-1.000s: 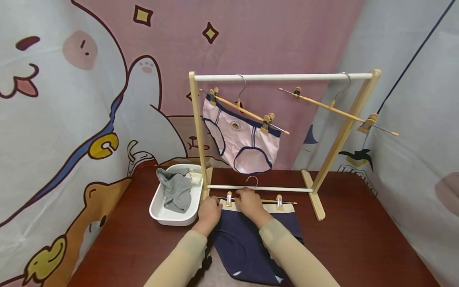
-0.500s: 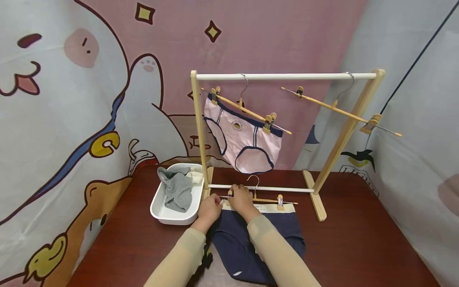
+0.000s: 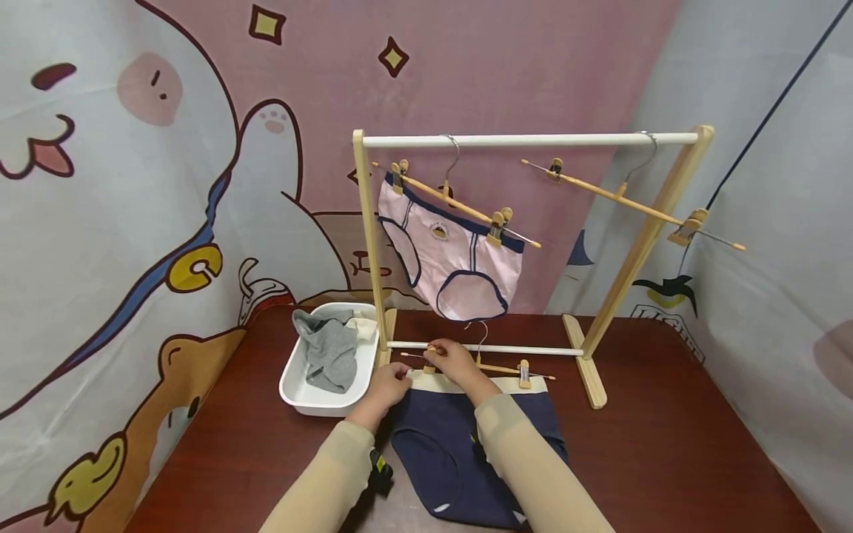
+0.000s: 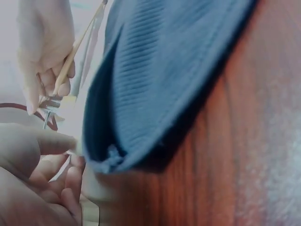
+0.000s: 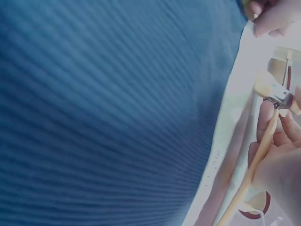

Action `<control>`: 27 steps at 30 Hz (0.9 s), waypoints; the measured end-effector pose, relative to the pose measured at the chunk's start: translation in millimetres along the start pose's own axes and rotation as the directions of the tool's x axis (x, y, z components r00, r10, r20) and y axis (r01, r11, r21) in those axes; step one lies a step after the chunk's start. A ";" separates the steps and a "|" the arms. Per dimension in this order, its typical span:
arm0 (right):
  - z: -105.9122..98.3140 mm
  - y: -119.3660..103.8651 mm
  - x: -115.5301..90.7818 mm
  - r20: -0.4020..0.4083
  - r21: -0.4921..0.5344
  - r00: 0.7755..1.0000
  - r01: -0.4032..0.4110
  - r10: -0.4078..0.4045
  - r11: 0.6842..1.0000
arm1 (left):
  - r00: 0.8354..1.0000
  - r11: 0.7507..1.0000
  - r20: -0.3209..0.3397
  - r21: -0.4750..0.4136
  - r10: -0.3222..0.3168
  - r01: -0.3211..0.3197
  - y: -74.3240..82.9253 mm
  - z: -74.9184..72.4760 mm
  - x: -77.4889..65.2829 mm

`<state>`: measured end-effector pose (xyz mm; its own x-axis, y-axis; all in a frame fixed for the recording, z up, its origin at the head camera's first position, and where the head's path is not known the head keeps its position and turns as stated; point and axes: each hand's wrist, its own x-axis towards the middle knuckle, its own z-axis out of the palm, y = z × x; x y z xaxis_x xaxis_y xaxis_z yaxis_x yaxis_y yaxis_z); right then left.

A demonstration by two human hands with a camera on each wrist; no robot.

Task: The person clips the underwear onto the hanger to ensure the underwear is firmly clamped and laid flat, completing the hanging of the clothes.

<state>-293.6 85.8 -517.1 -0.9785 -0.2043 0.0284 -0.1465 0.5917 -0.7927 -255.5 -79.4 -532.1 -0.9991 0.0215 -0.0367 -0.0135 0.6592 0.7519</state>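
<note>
A pair of navy underpants (image 3: 433, 466) with a cream waistband (image 3: 513, 385) lies on the table. My left hand (image 3: 383, 390) pinches the left corner of the waistband between thumb and fingers. With my right hand (image 3: 457, 363) I pinch the left clip (image 5: 278, 96) of a wooden clip hanger (image 3: 500, 369). In the right wrist view this clip stands right at the waistband's edge, and the hanger bar (image 5: 254, 169) runs along my fingers. The hanger's right clip (image 3: 525, 374) is on the waistband's right side. The hook (image 3: 484, 333) points toward the rack.
Behind the hands stands a wooden rack (image 3: 369, 244) with a white top rail (image 3: 533, 140). Pink underpants (image 3: 453, 259) hang from it on one hanger, beside a bare clip hanger (image 3: 600, 192). A white basin (image 3: 293, 392) with grey cloth (image 3: 329, 352) sits left.
My right hand has moved left from the hanger bar to the left clip and now pinches it. The hanger and its hook have shifted slightly right. My left hand stays at the waistband corner.
</note>
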 end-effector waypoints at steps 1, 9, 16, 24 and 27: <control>-1.7 -0.8 0.5 0.006 0.003 1.000 -0.011 0.011 1.000 | 1.000 0.999 0.013 -0.028 -0.019 0.020 -0.3 -0.1 0.3; -15.2 -2.5 2.1 0.044 0.072 0.999 -0.022 0.019 0.997 | 0.998 0.990 0.043 -0.129 -0.056 0.061 1.4 -0.2 0.6; -18.4 3.1 4.5 0.042 0.077 0.988 0.145 -0.149 0.986 | 1.000 0.995 0.017 -0.093 -0.026 0.027 3.9 -0.2 -4.1; -16.3 1.8 6.0 0.034 0.103 0.981 0.188 -0.192 0.977 | 0.999 0.989 0.040 -0.146 -0.018 0.024 3.2 -0.4 -4.7; -15.7 1.1 5.2 0.053 0.126 0.980 0.186 -0.194 0.974 | 0.998 0.982 0.057 -0.189 -0.017 0.027 3.4 -1.0 -4.9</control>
<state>-301.1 97.6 -508.2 -0.9224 -0.3560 0.1496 -0.3067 0.4400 -0.8440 -250.7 -78.1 -528.8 -0.9948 0.0530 -0.0866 -0.0481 0.5054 0.8615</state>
